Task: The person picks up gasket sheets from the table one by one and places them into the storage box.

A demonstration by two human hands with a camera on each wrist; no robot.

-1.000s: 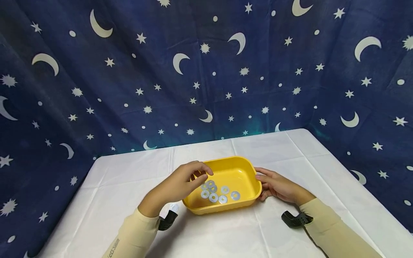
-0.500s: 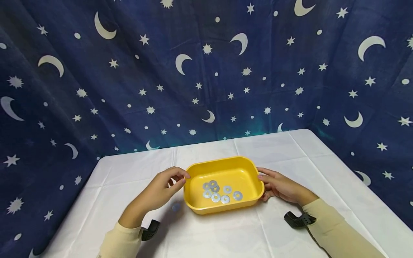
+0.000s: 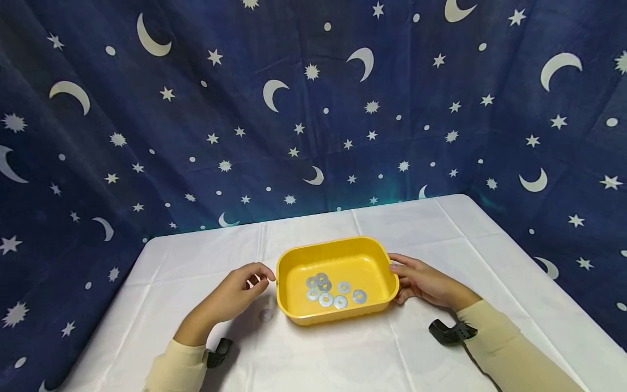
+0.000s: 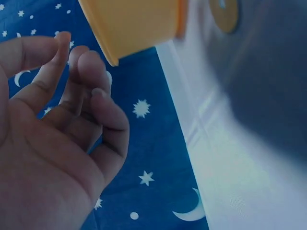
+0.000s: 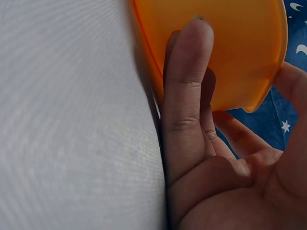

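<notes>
Head view: yellow tray (image 3: 377, 307) against right grip (image 3: 421, 283), left grip (image 3: 232, 294) seemingly just clear.

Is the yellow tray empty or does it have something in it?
Not empty. The tray stands upright on the table with about eight flat metal washers on its floor; one more washer lies outside, beside it.

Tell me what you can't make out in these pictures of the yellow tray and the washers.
- Exact count of washers in the yellow tray: head view, small and overlapping.
- Tray's inside: both wrist views show only its outer wall.
- Right hand: in the head view its fingertips are hidden behind the tray's wall.
- Whether the left hand pinches something small: fingers curled in the left wrist view, nothing plainly shows.
- Pale disc on the table: blurred.
</notes>
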